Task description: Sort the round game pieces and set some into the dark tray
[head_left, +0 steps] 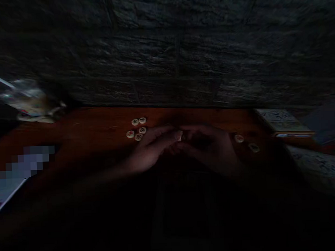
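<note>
In the dim head view, my left hand and my right hand meet over the wooden table. Between their fingertips is a small pale piece, touched by both hands, its face not readable. Several round pale pieces with dark or red characters lie just left of my left hand, among them a red-marked piece. Right of my right hand lie a red-marked round piece and a dark-marked one. Shadow hides part of the fingers.
A dark brick wall rises behind the table. At the back left stands a clear plastic-like container with a straw. A pale flat object, partly pixelated, lies at the left. Patterned boxes or books sit at the right.
</note>
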Demonstrator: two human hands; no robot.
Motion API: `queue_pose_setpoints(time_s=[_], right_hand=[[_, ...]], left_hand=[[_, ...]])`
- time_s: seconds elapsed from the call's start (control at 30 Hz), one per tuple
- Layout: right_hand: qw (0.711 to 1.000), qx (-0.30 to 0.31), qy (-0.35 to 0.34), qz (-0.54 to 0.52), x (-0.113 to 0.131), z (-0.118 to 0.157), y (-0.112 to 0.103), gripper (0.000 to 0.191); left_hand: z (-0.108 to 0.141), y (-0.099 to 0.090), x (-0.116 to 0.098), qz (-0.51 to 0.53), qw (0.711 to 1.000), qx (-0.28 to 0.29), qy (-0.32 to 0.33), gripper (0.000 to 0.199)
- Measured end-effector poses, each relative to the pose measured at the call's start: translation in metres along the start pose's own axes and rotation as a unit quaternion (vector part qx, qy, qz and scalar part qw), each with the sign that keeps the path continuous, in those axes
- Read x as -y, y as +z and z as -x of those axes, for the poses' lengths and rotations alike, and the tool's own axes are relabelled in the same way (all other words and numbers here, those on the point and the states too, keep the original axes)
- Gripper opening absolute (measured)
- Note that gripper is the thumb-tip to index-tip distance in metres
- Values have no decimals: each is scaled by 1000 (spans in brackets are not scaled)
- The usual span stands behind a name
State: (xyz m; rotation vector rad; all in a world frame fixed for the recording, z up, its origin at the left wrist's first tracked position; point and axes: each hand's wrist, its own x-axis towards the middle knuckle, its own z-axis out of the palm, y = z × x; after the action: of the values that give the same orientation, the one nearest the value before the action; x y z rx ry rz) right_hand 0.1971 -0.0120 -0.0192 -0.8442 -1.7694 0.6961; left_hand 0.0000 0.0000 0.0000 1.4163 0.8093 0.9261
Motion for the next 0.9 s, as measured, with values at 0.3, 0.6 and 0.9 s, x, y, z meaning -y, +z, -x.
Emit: queue_pose_setpoints(time_s=[0.3,0.6,0.9], right_hand=[[1000,8,18,13,-1,2,-1,27],[1000,12,5,5,-2,1,-1,36],[1000,7,3,19,1,2,-2,29]], left_hand=[[1,-2,1,-8,1000,18,1,24],[0,-2,2,-34,999,15,29,22],[1,-1,1,-15,999,24,24,18]])
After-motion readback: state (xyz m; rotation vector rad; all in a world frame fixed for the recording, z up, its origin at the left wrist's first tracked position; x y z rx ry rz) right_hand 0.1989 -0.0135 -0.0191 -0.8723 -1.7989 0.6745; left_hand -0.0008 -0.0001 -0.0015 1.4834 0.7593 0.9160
